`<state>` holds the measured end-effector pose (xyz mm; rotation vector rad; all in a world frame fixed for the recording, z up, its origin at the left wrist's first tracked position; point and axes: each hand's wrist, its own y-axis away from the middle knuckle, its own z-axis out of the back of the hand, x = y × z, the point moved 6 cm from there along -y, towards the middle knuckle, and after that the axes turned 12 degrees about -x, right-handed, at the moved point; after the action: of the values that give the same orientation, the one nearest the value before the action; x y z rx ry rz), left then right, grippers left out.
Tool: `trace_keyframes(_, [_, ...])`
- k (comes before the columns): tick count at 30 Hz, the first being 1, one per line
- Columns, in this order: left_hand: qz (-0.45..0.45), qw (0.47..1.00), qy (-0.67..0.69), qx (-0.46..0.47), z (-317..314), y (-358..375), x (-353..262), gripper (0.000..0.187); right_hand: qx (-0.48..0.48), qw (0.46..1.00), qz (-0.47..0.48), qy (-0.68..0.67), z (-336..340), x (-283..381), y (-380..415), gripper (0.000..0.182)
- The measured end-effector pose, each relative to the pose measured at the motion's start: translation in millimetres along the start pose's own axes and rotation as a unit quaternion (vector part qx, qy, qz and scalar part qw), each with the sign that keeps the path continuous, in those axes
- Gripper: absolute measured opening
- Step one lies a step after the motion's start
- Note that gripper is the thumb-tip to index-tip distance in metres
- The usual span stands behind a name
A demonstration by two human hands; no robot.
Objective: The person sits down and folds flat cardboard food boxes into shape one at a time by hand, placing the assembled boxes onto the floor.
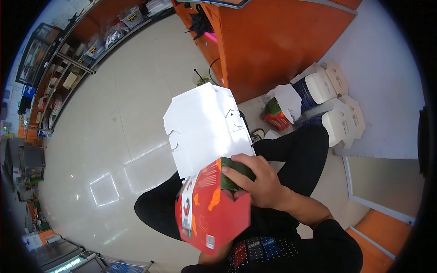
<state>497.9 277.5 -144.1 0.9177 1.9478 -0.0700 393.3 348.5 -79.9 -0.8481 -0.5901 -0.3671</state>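
A red and green printed carton (214, 207) is held over my lap, tilted, its printed side facing up. My right hand (261, 182) grips its green end, with the thumb and fingers bent round the edge. Of my left hand (216, 255) only a part near the wrist shows below the carton; its fingers are hidden behind the red panel. Beyond the carton, flat white cardboard blanks (202, 125) with notched edges lie in a stack across my legs.
Stacked white folded cartons (339, 120) and a red-green bundle (276, 113) stand on the floor at right, by an orange cabinet (273, 41). Shelves with boxes and bags (73, 79) line the upper left. A metal-framed panel (380, 182) is at right.
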Motion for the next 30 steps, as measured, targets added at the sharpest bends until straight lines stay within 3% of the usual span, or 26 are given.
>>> trace_keyframes(3, [-0.036, 0.995, -0.092, 0.005, -2, 0, -1, 0.04, -0.003, 0.999, -0.028, 0.039, -8, -5, 5, 0.056])
trace_keyframes(6, [-0.089, 0.974, -0.209, 0.014, -5, 2, -4, 0.04, -0.036, 0.995, -0.097, -0.007, -12, -18, 11, 0.06])
trace_keyframes(8, [-0.169, 0.92, -0.354, 0.017, -10, 4, -10, 0.04, -0.128, 0.962, -0.194, -0.144, -22, -50, 31, 0.059])
trace_keyframes(10, [-0.298, 0.818, -0.492, -0.002, -16, 5, -26, 0.04, -0.21, 0.899, -0.299, -0.243, -25, -78, 44, 0.058])
trace_keyframes(12, [-0.462, 0.659, -0.592, -0.045, -20, 3, -47, 0.033, -0.277, 0.814, -0.412, -0.302, -25, -102, 53, 0.057])
trace_keyframes(14, [-0.465, 0.577, -0.66, -0.123, -7, 5, -52, 0.045, -0.282, 0.781, -0.468, -0.301, -26, -109, 58, 0.059])
trace_keyframes(17, [-0.466, 0.621, -0.597, -0.202, 25, -2, -49, 0.061, -0.291, 0.703, -0.556, -0.336, -35, -124, 77, 0.06])
trace_keyframes(19, [-0.362, 0.799, -0.419, -0.233, 42, -17, -37, 0.069, -0.292, 0.668, -0.581, -0.361, -47, -127, 87, 0.062])
trace_keyframes(21, [-0.226, 0.919, -0.203, -0.251, 48, -32, -27, 0.073, -0.292, 0.666, -0.573, -0.378, -58, -125, 89, 0.063])
trace_keyframes(24, [-0.195, 0.94, -0.254, -0.117, 54, -48, -22, 0.069, -0.277, 0.719, -0.543, -0.333, -79, -125, 105, 0.063])
trace_keyframes(25, [-0.211, 0.925, -0.289, -0.128, 54, -51, -25, 0.065, -0.245, 0.735, -0.522, -0.356, -84, -122, 106, 0.063])
trace_keyframes(30, [-0.242, 0.895, -0.36, -0.105, 64, -56, -28, 0.061, -0.2, 0.706, -0.526, -0.43, -93, -123, 122, 0.06])
